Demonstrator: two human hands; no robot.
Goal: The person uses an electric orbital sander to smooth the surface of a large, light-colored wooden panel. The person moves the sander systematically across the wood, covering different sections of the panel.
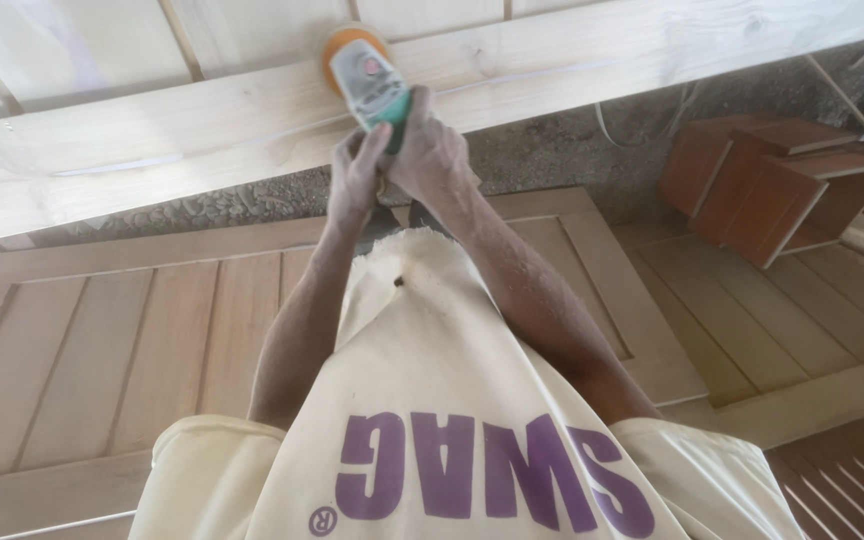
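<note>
Green sander [367, 85] clasped tight by both hands [399, 165].

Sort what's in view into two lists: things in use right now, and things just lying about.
In use: left hand and right hand, both gripping the green sander; the pale plank under its orange disc.

Lying about: panelled wooden door; reddish-brown wooden boxes; cream shirt.

Soft, even daylight; the pale wooden beam [552, 60] glares nearly white at upper left. Shadows are faint. Edges bend with wide-angle distortion, and detail looks slightly soft throughout.
</note>
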